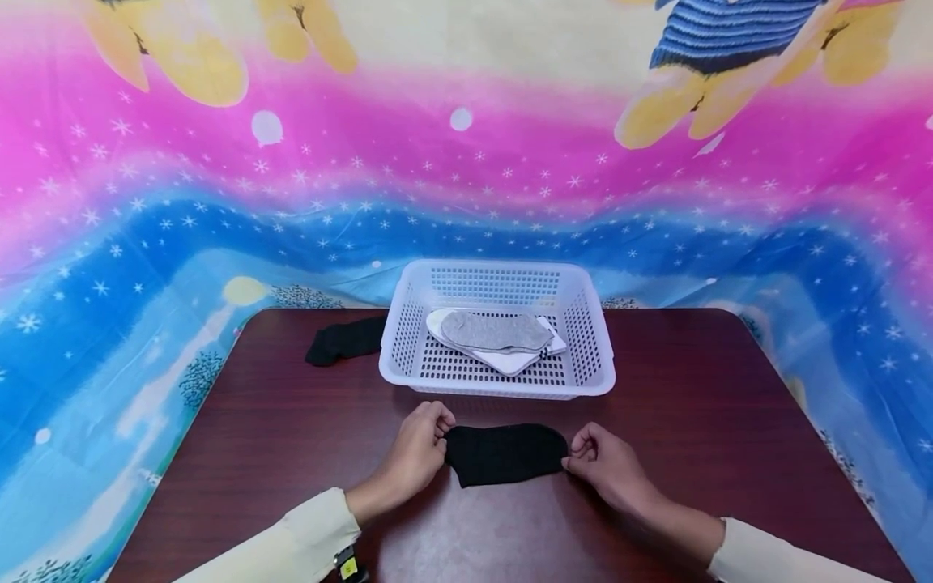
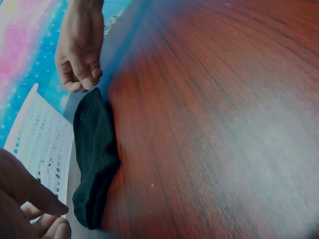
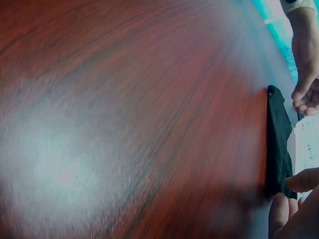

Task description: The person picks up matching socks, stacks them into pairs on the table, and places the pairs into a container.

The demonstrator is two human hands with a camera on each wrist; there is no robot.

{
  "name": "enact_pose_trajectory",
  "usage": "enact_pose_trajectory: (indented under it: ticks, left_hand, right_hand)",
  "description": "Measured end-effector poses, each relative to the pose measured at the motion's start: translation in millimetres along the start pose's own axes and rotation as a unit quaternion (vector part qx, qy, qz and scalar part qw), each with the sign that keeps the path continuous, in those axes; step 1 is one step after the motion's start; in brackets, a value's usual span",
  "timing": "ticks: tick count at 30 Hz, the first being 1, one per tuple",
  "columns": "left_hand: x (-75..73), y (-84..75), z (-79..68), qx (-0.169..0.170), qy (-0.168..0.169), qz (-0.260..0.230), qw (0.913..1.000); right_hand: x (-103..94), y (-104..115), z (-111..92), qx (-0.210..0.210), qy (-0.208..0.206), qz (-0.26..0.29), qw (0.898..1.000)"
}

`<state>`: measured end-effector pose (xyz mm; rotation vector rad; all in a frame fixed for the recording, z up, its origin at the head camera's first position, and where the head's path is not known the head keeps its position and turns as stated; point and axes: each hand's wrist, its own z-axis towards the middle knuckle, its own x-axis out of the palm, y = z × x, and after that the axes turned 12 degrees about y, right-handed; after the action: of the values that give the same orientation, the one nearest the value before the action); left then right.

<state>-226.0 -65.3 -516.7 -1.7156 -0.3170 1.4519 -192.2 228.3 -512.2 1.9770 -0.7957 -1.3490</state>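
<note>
A black sock [image 1: 506, 455] lies flat on the table in front of the basket, its cuff end to the left and its rounded toe to the right. My left hand [image 1: 421, 445] is at the cuff end, fingers loosely bent; the left wrist view shows its thumb and fingertips [image 2: 62, 211] just beside the sock. At the toe, my right hand [image 1: 608, 465] has its thumb tip right at the edge, with the fingers loosely curled. In the right wrist view, its thumb [image 3: 304, 180] overlaps the sock's end.
Behind the sock stands a white perforated plastic basket [image 1: 496, 387]. A grey sock [image 1: 496, 330] lies in it on white socks [image 1: 510, 362]. Another black sock [image 1: 346, 340] lies left of the basket on the dark red wooden table [image 1: 692, 421]. A patterned cloth [image 1: 466, 162] hangs behind.
</note>
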Motion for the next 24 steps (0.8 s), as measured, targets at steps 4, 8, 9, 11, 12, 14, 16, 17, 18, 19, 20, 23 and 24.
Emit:
enact_pose_trajectory:
  ticks: [4,8,9,11,12,14,16,17,18,19,20,23,24]
  left_hand:
    - [-2.2,2.0,-3.3,0.017,0.003,0.024,0.9996]
    - [-7.0,4.2,-4.9,0.032,-0.004,0.058,0.9978]
    - [-8.1,4.7,-5.2,0.035,-0.004,0.064,0.9973]
    - [-10.7,4.8,-6.7,0.037,0.0,0.068,0.997]
    - [-11.8,4.7,-7.8,0.036,0.005,0.065,0.9972]
    - [-13.2,5.2,-10.3,0.034,0.014,0.06,0.9975]
    - [-14.4,5.1,-12.8,0.03,0.023,0.056,0.9977]
    - [-14.9,4.9,-13.6,0.031,0.024,0.055,0.9977]
    - [-14.9,4.9,-13.9,0.029,0.024,0.058,0.9976]
    - [-14.6,4.8,-13.9,0.026,0.023,0.057,0.9978]
    - [-14.1,4.5,-13.5,0.022,0.021,0.056,0.998]
    - [-10.9,3.8,-10.7,-0.006,0.022,0.041,0.9989]
    - [-9.3,3.7,-9.4,-0.02,0.026,0.031,0.999]
  right_hand:
    - [1.8,0.4,-0.3,-0.056,-0.002,-0.046,0.997]
    - [3.0,-0.2,0.8,-0.112,-0.02,-0.098,0.989]
    - [3.3,-0.6,1.1,-0.126,-0.026,-0.11,0.986]
    - [4.4,-1.6,1.9,-0.159,-0.033,-0.129,0.978]
    - [5.2,-2.3,2.2,-0.177,-0.035,-0.139,0.974]
    - [7.0,-3.7,2.4,-0.215,-0.04,-0.161,0.962]
    - [8.3,-4.3,2.2,-0.248,-0.04,-0.178,0.952]
    - [8.6,-4.2,2.0,-0.262,-0.041,-0.187,0.946]
    - [8.6,-3.8,1.8,-0.272,-0.042,-0.197,0.941]
    - [8.6,-3.2,1.6,-0.28,-0.042,-0.205,0.937]
    - [8.6,-2.2,1.3,-0.286,-0.042,-0.213,0.933]
    - [9.5,1.5,1.1,-0.283,-0.035,-0.235,0.929]
    - [10.2,3.0,1.2,-0.279,-0.031,-0.238,0.93]
